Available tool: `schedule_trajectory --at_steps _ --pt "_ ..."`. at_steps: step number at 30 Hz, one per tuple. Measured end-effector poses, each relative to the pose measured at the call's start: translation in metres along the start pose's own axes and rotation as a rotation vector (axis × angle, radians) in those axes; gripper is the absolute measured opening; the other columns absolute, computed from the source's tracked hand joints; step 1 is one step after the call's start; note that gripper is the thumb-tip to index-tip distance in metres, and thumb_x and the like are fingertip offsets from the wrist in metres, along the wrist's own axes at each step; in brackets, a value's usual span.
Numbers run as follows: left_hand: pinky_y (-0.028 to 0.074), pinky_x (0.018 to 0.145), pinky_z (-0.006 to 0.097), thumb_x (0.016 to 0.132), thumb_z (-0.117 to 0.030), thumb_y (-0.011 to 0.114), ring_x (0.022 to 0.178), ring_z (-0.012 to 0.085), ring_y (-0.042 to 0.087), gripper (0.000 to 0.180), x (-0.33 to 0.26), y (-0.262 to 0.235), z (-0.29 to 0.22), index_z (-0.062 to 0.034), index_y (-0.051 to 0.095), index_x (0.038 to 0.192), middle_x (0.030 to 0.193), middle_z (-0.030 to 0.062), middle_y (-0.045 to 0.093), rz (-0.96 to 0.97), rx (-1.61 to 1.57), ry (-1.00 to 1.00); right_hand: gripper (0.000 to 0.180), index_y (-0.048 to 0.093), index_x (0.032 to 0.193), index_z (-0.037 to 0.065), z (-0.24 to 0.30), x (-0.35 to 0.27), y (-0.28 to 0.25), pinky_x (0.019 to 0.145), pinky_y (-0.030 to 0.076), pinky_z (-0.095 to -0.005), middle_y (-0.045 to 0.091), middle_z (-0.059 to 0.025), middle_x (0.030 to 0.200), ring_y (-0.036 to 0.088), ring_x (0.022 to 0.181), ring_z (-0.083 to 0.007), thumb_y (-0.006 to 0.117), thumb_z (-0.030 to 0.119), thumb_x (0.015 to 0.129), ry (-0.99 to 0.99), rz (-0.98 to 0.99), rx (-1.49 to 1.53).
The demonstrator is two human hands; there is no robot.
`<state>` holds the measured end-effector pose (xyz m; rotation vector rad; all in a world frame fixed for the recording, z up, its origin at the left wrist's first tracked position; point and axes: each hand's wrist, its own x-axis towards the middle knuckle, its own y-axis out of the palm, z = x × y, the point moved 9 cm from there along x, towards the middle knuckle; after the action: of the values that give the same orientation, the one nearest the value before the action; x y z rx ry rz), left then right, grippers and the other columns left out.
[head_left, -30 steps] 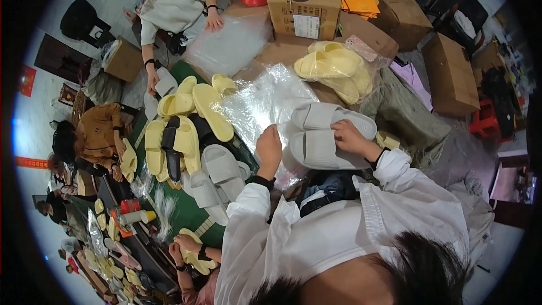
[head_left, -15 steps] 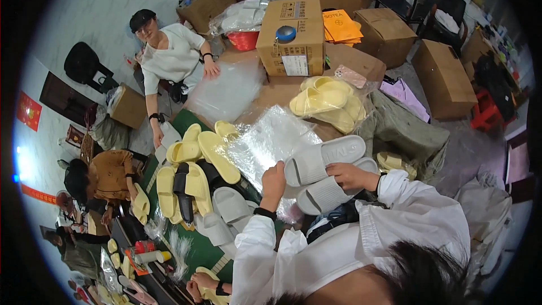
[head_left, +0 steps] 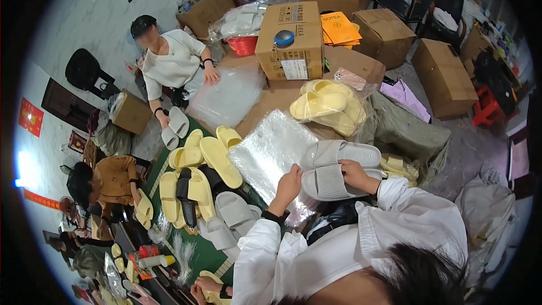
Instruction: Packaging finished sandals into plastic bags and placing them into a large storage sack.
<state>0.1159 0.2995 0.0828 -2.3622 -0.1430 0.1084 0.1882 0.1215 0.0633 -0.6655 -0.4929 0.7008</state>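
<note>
A pair of light grey slippers lies side by side in front of me, toes to the left: the far slipper (head_left: pixel 355 154) and the near slipper (head_left: pixel 324 183). My right hand (head_left: pixel 358 176) grips the pair from the right, its fingers over the near one's strap. At the toe end, my left hand (head_left: pixel 288 185) is closed, fingertips against the slippers' edge. Under and left of them spreads a shiny clear plastic bag (head_left: pixel 271 141). More grey slippers (head_left: pixel 234 212) lie left of my left forearm, beside yellow slippers (head_left: pixel 220 161) and a black slipper (head_left: pixel 183 195).
Bagged yellow slippers (head_left: pixel 327 107) sit beyond my hands, before a carton (head_left: pixel 291 39) carrying a blue tape roll (head_left: pixel 284 38). A co-worker in white (head_left: pixel 172 59) touches clear bags (head_left: pixel 226 99) and grey slippers (head_left: pixel 175 127). Another person's hands (head_left: pixel 206 289) hold a yellow slipper at the lower edge.
The grey pair has moved right and turned more level, its two slippers now evenly side by side. Both my hands shifted right with it. The co-worker in white has raised a grey pair.
</note>
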Motion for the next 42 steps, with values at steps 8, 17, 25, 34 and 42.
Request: schedule_trajectory --at_steps 8,17,25,34,42 --pt "0.046 0.065 0.043 0.084 -0.010 0.048 0.075 0.0360 0.057 0.013 -0.007 -0.006 -0.018 -0.0015 0.053 0.092 0.078 0.0203 0.058 -0.240 0.152 0.068 0.021 0.057 0.077 0.002 0.047 0.000 -0.008 0.079 0.044 -0.0406 0.056 -0.0148 0.100 0.054 0.091 -0.0328 0.060 0.006 0.056 -0.476 -0.002 -0.093" --pt "0.045 0.083 0.042 0.073 -0.005 0.051 0.100 0.0395 0.052 0.023 -0.022 0.007 -0.050 0.0016 0.050 0.095 0.117 0.0220 0.049 -0.291 0.589 0.189 0.029 0.055 0.087 0.002 0.039 0.020 0.010 0.077 0.043 -0.0395 0.053 -0.0163 0.103 0.051 0.092 -0.0348 0.062 0.005 0.058 -0.313 -0.124 -0.139" --pt "0.033 0.095 0.048 0.074 -0.008 0.050 0.113 0.0393 0.043 0.022 -0.022 0.004 -0.059 0.0003 0.050 0.094 0.127 0.0173 0.043 -0.312 0.624 0.231 0.036 0.053 0.092 0.001 0.066 0.026 0.035 0.079 0.042 -0.0408 0.047 -0.0195 0.109 0.049 0.093 -0.0364 0.061 0.006 0.058 -0.421 -0.055 -0.171" --pt "0.018 0.092 0.067 0.075 -0.007 0.048 0.120 0.0407 0.035 0.013 -0.035 -0.001 -0.078 -0.0021 0.049 0.087 0.131 0.0146 0.040 -0.320 0.551 0.279 0.037 0.050 0.099 -0.002 0.050 0.045 0.076 0.090 0.037 -0.0428 0.045 -0.0235 0.117 0.045 0.106 -0.0389 0.059 0.008 0.064 -0.296 0.001 -0.135" --pt "0.021 0.099 0.057 0.073 -0.006 0.052 0.122 0.0404 0.031 0.019 -0.062 0.008 -0.083 -0.0022 0.048 0.091 0.128 0.0183 0.039 -0.144 0.129 0.336 0.025 0.051 0.095 0.002 0.104 0.099 0.073 0.088 0.038 -0.0477 0.042 -0.0273 0.118 0.044 0.104 -0.0441 0.059 0.010 0.073 -0.313 -0.296 -0.097"
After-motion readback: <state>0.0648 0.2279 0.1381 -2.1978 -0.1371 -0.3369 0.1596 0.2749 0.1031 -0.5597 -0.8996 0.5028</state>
